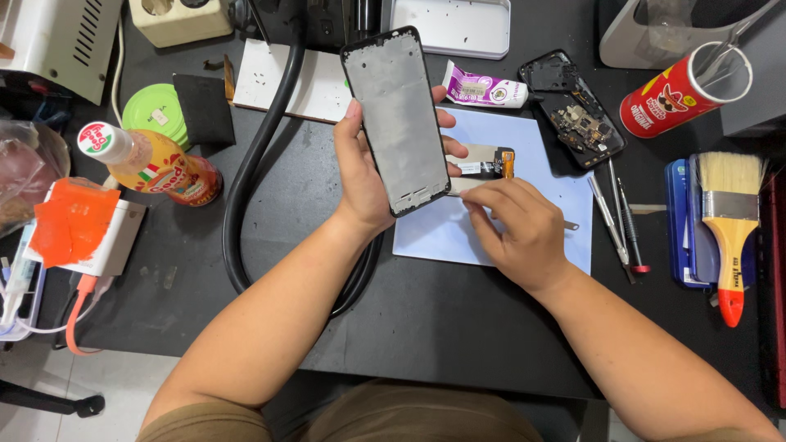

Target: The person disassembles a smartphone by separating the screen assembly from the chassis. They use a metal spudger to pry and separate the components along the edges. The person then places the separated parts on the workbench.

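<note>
Looks like mid phone fix: left hand [360, 176] grips a flat, hard phone frame [395, 123], grey inside w/ black rim, fingers wrapped round its edges, up over the pale blue mat [540, 221]; right hand [516, 229] presses fingertips together on a small thin part [485, 162] on the mat; next bit likely needs a soft, careful touch.
</note>
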